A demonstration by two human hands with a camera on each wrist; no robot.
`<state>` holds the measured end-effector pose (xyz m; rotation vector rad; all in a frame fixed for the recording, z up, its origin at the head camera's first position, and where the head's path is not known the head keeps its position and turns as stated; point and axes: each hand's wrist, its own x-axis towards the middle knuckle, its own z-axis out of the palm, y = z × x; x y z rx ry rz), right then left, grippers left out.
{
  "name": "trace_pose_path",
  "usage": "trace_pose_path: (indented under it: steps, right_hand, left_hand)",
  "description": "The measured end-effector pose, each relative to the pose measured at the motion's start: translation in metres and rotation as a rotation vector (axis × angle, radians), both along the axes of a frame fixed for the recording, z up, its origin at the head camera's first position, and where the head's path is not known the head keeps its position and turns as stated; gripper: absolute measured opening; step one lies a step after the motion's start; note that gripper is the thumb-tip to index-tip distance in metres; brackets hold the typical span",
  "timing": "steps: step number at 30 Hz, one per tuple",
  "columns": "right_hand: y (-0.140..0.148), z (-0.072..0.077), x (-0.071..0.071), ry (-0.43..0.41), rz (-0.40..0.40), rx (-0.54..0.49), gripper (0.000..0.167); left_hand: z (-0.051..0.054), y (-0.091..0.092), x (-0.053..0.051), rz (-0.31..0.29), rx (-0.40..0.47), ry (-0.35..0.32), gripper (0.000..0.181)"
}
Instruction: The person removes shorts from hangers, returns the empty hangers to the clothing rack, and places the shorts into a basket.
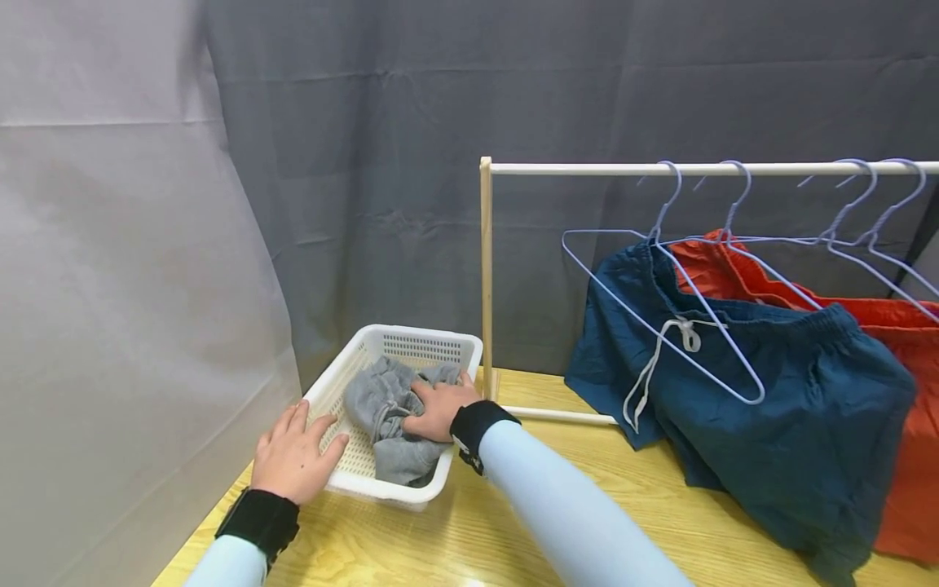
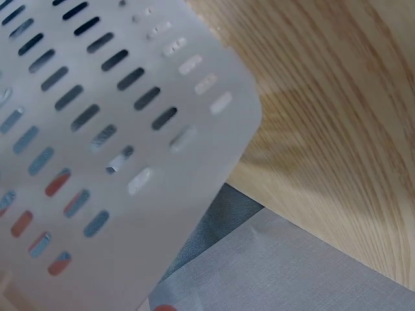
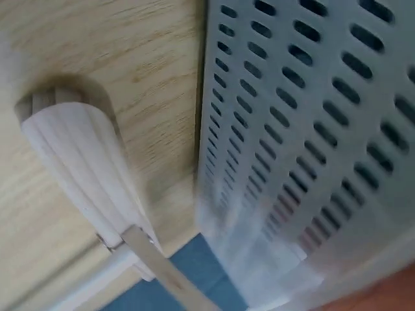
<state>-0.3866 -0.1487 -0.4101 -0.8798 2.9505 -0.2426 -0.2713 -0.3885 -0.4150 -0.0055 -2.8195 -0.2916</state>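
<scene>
A white slotted plastic basket stands on the wooden table with a bunched grey garment in it. My right hand reaches in over the right rim and grips the garment, its thumb and forefinger sunk in the folds; the other fingertips are partly hidden. At the near left corner, my left hand lies with spread fingers against the rim. Close up, the left wrist view has the basket wall, with bits of fingers showing through its slots. The basket's side fills the right wrist view.
Just right of the basket stands a wooden rack post carrying a white rail. Several lilac hangers hang there, with blue shorts and a red-orange garment. Grey cloth walls the back; paler cloth hangs left.
</scene>
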Motion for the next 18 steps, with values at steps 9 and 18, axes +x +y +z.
trace_pose_path:
  steps: [9,18]
  right_hand:
    - [-0.021,-0.009,0.017,0.082,0.016,0.268,0.093]
    - [-0.020,-0.011,0.016,0.016,0.034,0.188,0.096]
  left_hand:
    - [0.004,0.003,0.001,0.007,0.009,-0.010,0.049]
    - [0.003,0.003,0.002,0.016,0.006,-0.009,0.048]
